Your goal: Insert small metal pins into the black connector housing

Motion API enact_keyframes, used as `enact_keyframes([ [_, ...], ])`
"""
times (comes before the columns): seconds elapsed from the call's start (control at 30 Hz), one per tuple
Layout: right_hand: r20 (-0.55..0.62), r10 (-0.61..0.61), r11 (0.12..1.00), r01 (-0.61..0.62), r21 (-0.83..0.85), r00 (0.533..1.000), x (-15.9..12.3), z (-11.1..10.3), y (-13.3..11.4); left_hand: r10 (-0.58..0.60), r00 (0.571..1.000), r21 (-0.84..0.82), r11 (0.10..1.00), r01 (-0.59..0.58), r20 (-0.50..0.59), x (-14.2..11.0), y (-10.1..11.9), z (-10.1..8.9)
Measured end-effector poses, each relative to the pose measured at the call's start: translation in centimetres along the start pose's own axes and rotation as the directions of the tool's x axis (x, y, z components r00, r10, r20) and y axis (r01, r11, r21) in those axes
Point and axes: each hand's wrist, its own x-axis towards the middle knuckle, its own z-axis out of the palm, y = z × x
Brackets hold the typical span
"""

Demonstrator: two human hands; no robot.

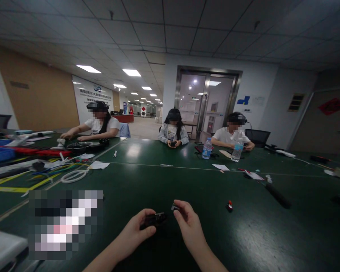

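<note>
- Found grasped in left grip (pixel 134 232): one dark block-like item (pixel 156 218), apparently raised over the green tabletop (pixel 147 181); clearance not possible to tell.
- Found pinched in right grip (pixel 189 221): one small greyish piece (pixel 174 207), partly hidden by the hand.
- Recorded as governing relation: small greyish piece just to the right of the free end of dark block-like item, slightly farther from the body, with a narrow gap between; not touching.
- Judged as long axis of dark block-like item: roughly left to right, with free end pointing toward right grip.
- Judged nearer to that free end, as between hand and hand: left grip, wrapped on the item itself; right grip near, but apart.
- Counted in hand: one dark block-like item, one small greyish piece; no second of either seen.
- Counted to the right of right grip, well apart: one small red-and-black item (pixel 229 206); farther right, one long black item (pixel 277 195).
- Counted toward the far side: two bottles, namely left bottle (pixel 206 149) and right bottle (pixel 237 150).
- Counted at left: one white coil (pixel 73 176).
- Counted across the tabletop: three people, namely person at left (pixel 103 125), person at centre (pixel 173 133), person at right (pixel 229 133).
- Not readable, owing to blur and dim light: markings on both held things.
</note>
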Motion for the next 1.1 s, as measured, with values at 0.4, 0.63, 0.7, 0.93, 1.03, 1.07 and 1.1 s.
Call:
enact_keyframes([
  [0.4,-0.058,0.049,0.998,-0.046,0.048,0.997,0.4,-0.3,0.7,-0.028,0.999,-0.072,0.997,0.030,0.027,-0.1,-0.3,-0.3],
  [0.63,-0.033,0.126,0.975,-0.118,0.186,0.991,0.8,-0.2,2.2,-0.027,0.999,-0.110,0.994,0.030,0.022,0.0,-0.2,-0.1],
  [0.7,-0.040,0.122,0.968,-0.110,0.225,0.992,0.8,-0.1,2.4,-0.027,1.000,-0.098,0.995,0.028,0.010,0.0,-0.3,-0.1],
  [0.93,-0.066,0.183,0.943,-0.156,0.293,0.981,0.8,-0.1,2.7,-0.027,0.999,-0.107,0.994,0.029,0.021,-0.1,-0.1,0.0],
  [1.03,-0.056,0.224,0.923,-0.193,0.333,0.973,0.8,-0.1,2.7,-0.018,0.999,-0.110,0.994,0.021,0.031,0.0,-0.2,0.0],
  [1.07,-0.052,0.236,0.919,-0.205,0.337,0.970,0.8,-0.2,2.7,-0.013,0.999,-0.111,0.994,0.017,0.034,0.0,-0.2,-0.1],
  [1.1,-0.053,0.246,0.917,-0.215,0.337,0.968,0.8,-0.2,2.6,-0.010,0.999,-0.111,0.994,0.014,0.035,0.0,-0.3,-0.1],
])
